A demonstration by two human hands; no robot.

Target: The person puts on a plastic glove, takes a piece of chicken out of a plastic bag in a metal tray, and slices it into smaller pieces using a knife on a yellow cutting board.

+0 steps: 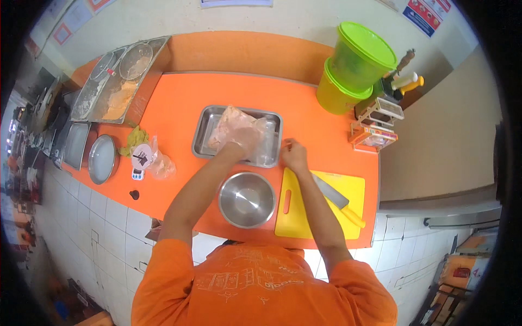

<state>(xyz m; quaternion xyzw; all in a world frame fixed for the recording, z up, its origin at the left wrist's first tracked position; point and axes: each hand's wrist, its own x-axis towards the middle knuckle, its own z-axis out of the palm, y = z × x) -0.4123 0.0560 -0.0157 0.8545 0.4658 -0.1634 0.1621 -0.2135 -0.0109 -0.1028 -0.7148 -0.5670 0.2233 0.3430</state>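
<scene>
One batch of pale pink raw meat (223, 126) with one clear plastic bag (266, 144) sits in a rectangular steel tray (197, 142), where a worker's left hand (246, 140) presses down, its fingers too blurred to tell how far open they are or whether they grip. The right hand (294, 156), fingers curled in, is just beside the tray's right edge; whether it has hold of anything cannot be told. Nearer the worker than the tray are one round steel bowl (247, 200) and, to its right, one yellow cutting board (293, 217) bearing one yellow-handled knife (333, 193). Left of the tray are one digital kitchen scale (138, 174), one crumpled green cloth (132, 140) and one round metal pan (101, 158); farther off on that side, two wire strainers (136, 61) rest in a steel bin (145, 84). Beyond the tray to the right, two green-lidded buckets (356, 62) stand stacked, one upon the other.
</scene>
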